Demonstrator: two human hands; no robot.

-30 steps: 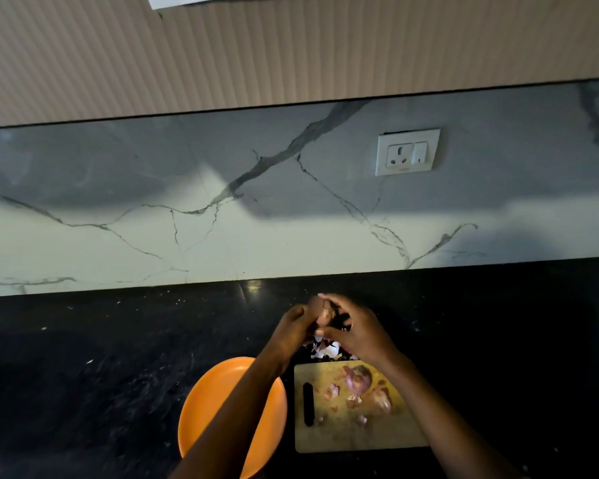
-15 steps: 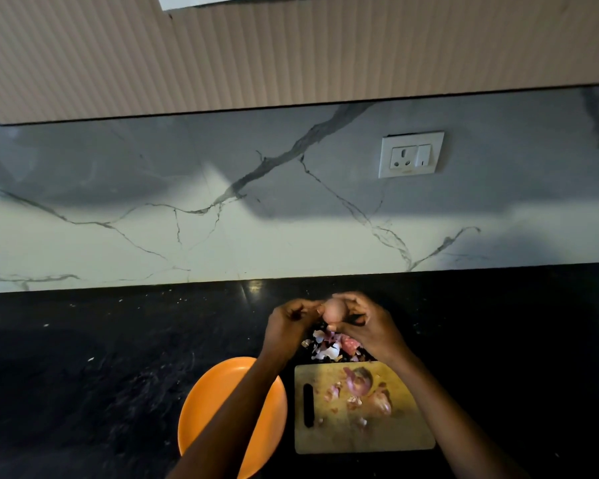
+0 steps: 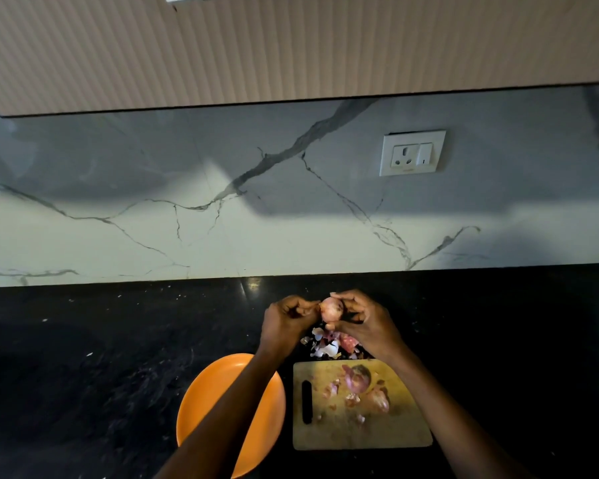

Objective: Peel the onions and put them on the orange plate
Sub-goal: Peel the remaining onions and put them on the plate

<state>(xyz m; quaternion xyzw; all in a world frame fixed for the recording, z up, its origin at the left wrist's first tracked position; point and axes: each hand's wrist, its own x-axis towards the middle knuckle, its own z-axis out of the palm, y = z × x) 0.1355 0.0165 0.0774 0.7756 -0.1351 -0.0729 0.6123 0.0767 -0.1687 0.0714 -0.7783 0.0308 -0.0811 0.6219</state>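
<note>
The right hand [image 3: 367, 326] curled its fingers and thumb around a small pinkish, partly peeled onion [image 3: 332, 309], holding it up above the counter. The left hand [image 3: 286, 321] met the onion from the other side, its fingertips pinched at the onion's left end, probably on a flap of skin, though the dim view left that uncertain. Directly beneath the hands lay a loose heap of white and pink onion peelings [image 3: 329, 345] on the black speckled stone countertop [image 3: 83, 357]. Nearer the person, a rectangular light wooden cutting board [image 3: 395, 430] with a dark slot handle carried another purplish onion [image 3: 358, 378] and scattered skin scraps. The round orange plate [image 3: 201, 409] sat just beside the board's left edge, partly crossed by the left forearm. The countertop stretched wide and dark to either side of plate and board. Its far edge met a white marble backsplash with grey veins [image 3: 153, 236], which bore a white wall socket with a switch [image 3: 412, 153].
</note>
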